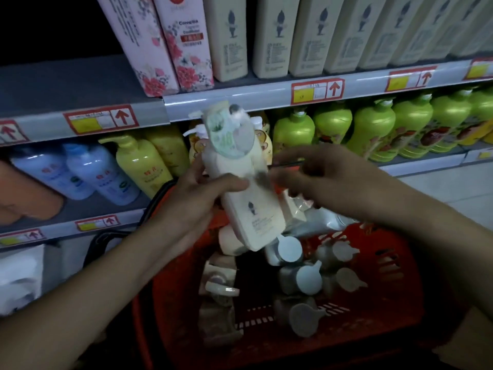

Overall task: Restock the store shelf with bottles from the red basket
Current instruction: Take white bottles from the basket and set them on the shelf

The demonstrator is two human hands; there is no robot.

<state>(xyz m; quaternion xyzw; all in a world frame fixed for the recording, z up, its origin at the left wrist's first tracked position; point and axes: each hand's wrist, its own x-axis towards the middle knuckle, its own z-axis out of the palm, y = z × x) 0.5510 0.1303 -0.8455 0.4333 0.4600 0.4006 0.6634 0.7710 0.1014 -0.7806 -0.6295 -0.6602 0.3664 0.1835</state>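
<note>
Above a red basket (pixel 373 265), a person's left hand (pixel 210 190) grips a cream bottle (pixel 250 206) around its middle, thumb across the front, holding it tilted with its pump top toward the shelf. A paper tag (pixel 226 132) with green print hangs around the bottle's neck. The right hand (pixel 317 172) hovers just right of the bottle with fingers loosely curled and motion-blurred; whether it touches the bottle cannot be told, and it seems to hold nothing. Both bare forearms reach in from the lower corners. Inside the basket lie more bottles (pixel 298 279), jumbled, several showing round grey pump caps, with a small cream box (pixel 296 212) near the far side. Behind the hands, the upper shelf (pixel 240 98) carries pink floral boxes (pixel 170 49) at left and a row of upright cream bottles to the right. Red-framed price labels (pixel 317 90) with upward arrows line the shelf edge. Below it, the middle shelf holds pale blue bottles (pixel 88 172) at left, yellow pump bottles (pixel 144 161) beside them, and green bottles (pixel 373 129) stretching to the right. The scene is dim.
</note>
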